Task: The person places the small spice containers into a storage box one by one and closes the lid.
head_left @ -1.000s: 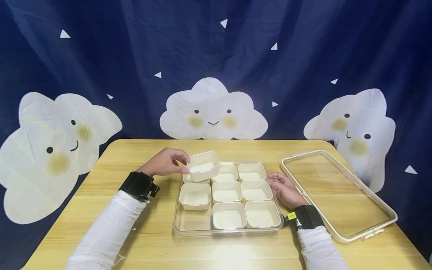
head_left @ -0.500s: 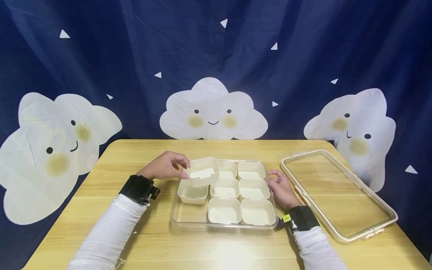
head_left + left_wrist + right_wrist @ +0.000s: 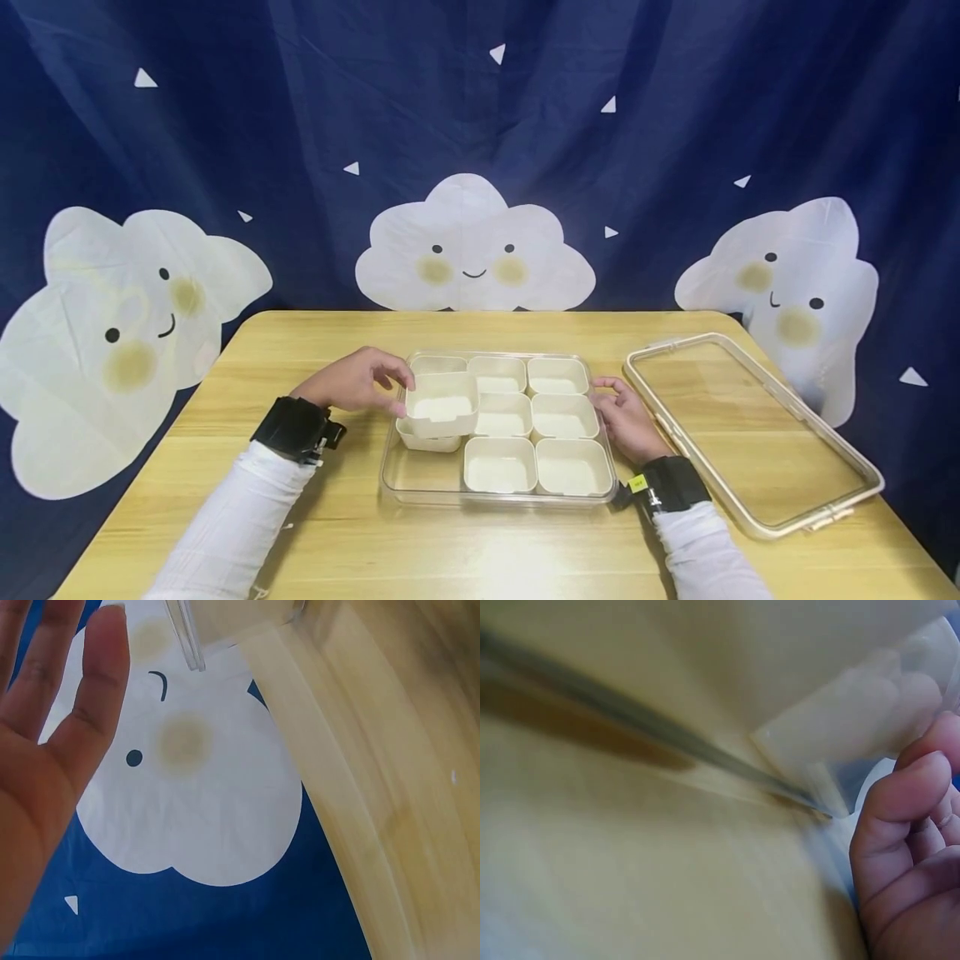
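Observation:
A small cream box [image 3: 442, 425] is in my left hand [image 3: 356, 382], which pinches its left side in the head view. It hangs tilted over another cream box [image 3: 429, 443] in the left column of the clear tray [image 3: 423, 497]. In the left wrist view, the fingers [image 3: 105, 675] show but the pinched box does not. My right hand [image 3: 628, 419] rests against the tray's right side with loosely bent fingers. The right wrist view shows its thumb [image 3: 911, 787] beside the clear wall [image 3: 832, 724]. Several cream boxes, such as one at the front right [image 3: 573, 468], stand in rows in the tray.
To the right on the wooden table [image 3: 315, 517] lies a clear lid [image 3: 757, 425] with a cream frame, close to my right wrist. The tray's front left corner shows bare floor. A dark blue curtain [image 3: 300, 83] with cloud prints hangs behind.
My left hand has brought the pinched box toward me, from over the back left box to over the one in front of it. The tray and my right hand have shifted slightly left and back.

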Available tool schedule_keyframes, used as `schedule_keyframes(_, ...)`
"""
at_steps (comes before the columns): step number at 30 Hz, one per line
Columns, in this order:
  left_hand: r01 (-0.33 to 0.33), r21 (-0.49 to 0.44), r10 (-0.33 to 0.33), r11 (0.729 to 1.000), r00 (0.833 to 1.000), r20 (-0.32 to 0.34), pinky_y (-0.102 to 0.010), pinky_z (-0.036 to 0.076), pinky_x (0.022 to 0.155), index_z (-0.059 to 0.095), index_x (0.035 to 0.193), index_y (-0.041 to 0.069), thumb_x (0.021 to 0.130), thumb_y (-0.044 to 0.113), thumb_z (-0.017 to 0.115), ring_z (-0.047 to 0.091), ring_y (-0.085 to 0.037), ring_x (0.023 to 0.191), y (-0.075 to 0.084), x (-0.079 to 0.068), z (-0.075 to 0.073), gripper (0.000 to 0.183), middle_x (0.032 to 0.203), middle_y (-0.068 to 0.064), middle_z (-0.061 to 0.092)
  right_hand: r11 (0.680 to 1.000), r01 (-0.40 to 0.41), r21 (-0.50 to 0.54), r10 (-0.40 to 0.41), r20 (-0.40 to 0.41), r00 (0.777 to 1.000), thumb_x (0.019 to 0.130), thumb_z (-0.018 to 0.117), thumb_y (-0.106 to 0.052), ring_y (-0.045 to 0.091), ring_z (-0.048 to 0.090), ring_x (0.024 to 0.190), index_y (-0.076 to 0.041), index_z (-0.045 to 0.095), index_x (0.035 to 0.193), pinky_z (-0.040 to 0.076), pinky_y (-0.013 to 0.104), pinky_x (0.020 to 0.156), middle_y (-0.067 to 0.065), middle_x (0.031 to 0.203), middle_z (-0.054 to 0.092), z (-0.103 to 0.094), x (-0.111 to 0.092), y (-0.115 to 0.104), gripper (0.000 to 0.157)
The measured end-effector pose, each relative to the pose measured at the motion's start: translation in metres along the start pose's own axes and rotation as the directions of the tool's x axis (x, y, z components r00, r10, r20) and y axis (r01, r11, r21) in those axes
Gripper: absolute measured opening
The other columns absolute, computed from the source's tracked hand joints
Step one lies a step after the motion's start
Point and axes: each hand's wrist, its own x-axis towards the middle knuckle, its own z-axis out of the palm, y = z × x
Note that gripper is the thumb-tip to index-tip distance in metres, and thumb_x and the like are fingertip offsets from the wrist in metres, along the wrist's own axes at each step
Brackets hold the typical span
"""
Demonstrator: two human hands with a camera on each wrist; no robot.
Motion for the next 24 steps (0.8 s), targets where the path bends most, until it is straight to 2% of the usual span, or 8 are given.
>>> schedule_keyframes(7,-0.001,-0.024,0.002,1.0,0.999,0.044,-0.049,0.051,0.084,0.07,0.093,0.013,0.074,0.023,0.085,0.06,-0.021,0.095,-0.001,-0.008,0.003,0.026,0.095,0.005,0.067,0.999,-0.011,0.032,0.011,0.008,1.0,0.1,0.046,-0.006,0.01,0.061,0.067,0.004,0.033,0.128,0.052,0.023,0.058,0.001,0.083,0.062,-0.001,0.0,0.001,0.033)
schedule_keyframes(18,-0.016,-0.041,0.018,0.999,0.997,0.072,-0.047,0.051,0.084,0.07,0.093,0.014,0.074,0.022,0.085,0.06,-0.018,0.098,-0.001,-0.016,0.006,0.026,0.099,0.004,0.068,0.999,-0.002,0.033,0.001,0.011,1.0,0.1,0.044,-0.005,0.011,0.063,0.068,0.003,0.034,0.127,0.054,0.024,0.06,0.001,0.084,0.064,0.0,-0.002,-0.001,0.03)
schedule_keyframes(24,-0.008,-0.055,0.013,0.998,0.997,0.081,-0.048,0.05,0.084,0.07,0.092,0.014,0.073,0.022,0.086,0.059,-0.015,0.096,-0.003,-0.019,0.009,0.026,0.098,0.003,0.068,0.999,-0.001,0.041,0.0,0.02,1.0,0.1,0.045,-0.004,0.01,0.063,0.071,0.007,0.031,0.129,0.054,0.024,0.063,0.001,0.085,0.063,-0.001,-0.001,0.0,0.033)
